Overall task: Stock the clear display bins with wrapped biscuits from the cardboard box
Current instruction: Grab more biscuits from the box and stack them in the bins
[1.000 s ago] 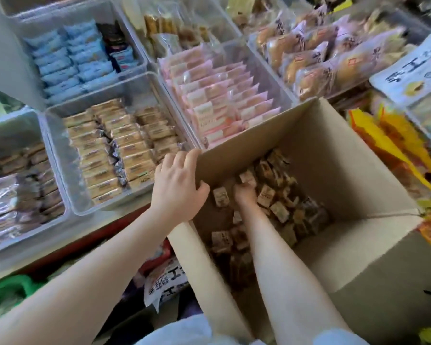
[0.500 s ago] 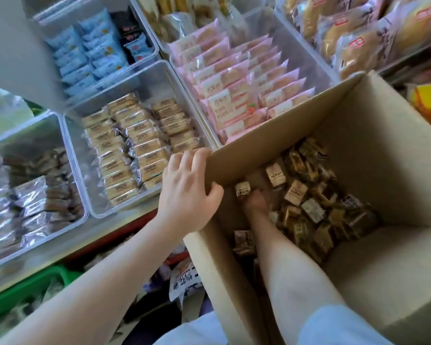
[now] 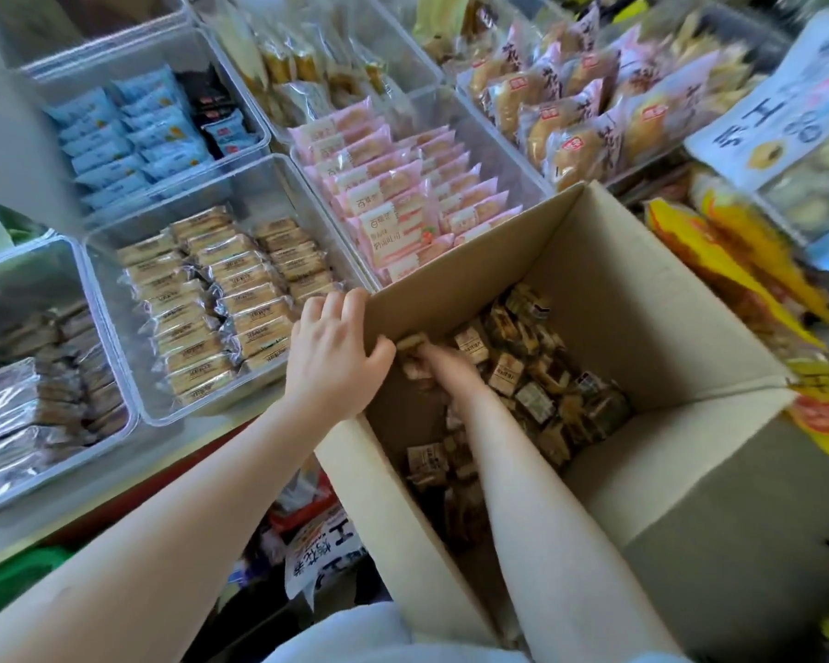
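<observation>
An open cardboard box point(image 3: 618, 289) stands at the right, with many small brown wrapped biscuits point(image 3: 522, 375) loose on its floor. My left hand point(image 3: 331, 356) grips the box's left corner edge, fingers over the rim. Deep inside the box, my right hand point(image 3: 443, 363) is closed around a few wrapped biscuits near the left wall. Just left of the box a clear display bin point(image 3: 116, 337) holds rows of tan wrapped biscuits point(image 3: 221, 299), with bare room along its left side.
More clear bins surround it: dark silver-wrapped bars point(image 3: 34, 399) at left, blue packets point(image 3: 130, 131) behind, pink packets point(image 3: 403, 198) beside the box, wrapped buns point(image 3: 589, 107) at back right. Yellow bags point(image 3: 738, 279) lie right of the box. Below the shelf sit a green crate point(image 3: 15, 576) and bagged goods.
My right hand has closed on biscuits and shifted toward the box's left wall, a little higher. My left hand keeps its hold on the box corner. The camera view swung.
</observation>
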Demonstrator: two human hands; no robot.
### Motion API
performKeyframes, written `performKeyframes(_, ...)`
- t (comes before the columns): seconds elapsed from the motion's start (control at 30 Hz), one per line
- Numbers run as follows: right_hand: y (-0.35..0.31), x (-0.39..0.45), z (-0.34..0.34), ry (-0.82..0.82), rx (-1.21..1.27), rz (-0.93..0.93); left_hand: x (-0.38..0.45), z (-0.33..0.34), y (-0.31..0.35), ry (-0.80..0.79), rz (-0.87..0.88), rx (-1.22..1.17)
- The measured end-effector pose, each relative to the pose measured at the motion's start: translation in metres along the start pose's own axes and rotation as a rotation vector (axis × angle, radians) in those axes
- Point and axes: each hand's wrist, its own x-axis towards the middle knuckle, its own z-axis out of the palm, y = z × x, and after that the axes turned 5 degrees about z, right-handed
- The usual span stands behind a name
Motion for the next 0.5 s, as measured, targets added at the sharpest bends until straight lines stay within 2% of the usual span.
performKeyframes(0.1,-0.02,-0.052,-0.008,0.016,0.029,-0.073,-0.002,-0.001,-0.001,-0.006,0.014,-0.057)
performKeyframes(0.17,-0.03,-0.085,-0.008,0.059,0.046,-0.178,-0.002,-0.009,-0.002,-0.056,0.018,-0.221)
performKeyframes(0.27,-0.044,-0.136,0.01,0.075,0.03,-0.339,-0.014,-0.035,-0.012,-0.107,-0.12,-0.932)
performKeyframes(0.33,-0.055,-0.161,0.038,0.025,-0.008,-0.409,-0.034,-0.059,-0.027,-0.09,-0.18,-1.199)
performKeyframes(0.4,-0.063,-0.178,0.08,-0.058,-0.102,-0.468,-0.06,-0.083,-0.048,-0.016,-0.202,-1.311)
performKeyframes(0.5,-0.062,-0.193,0.158,-0.197,-0.218,-0.519,-0.094,-0.113,-0.102,0.21,-0.316,-1.382)
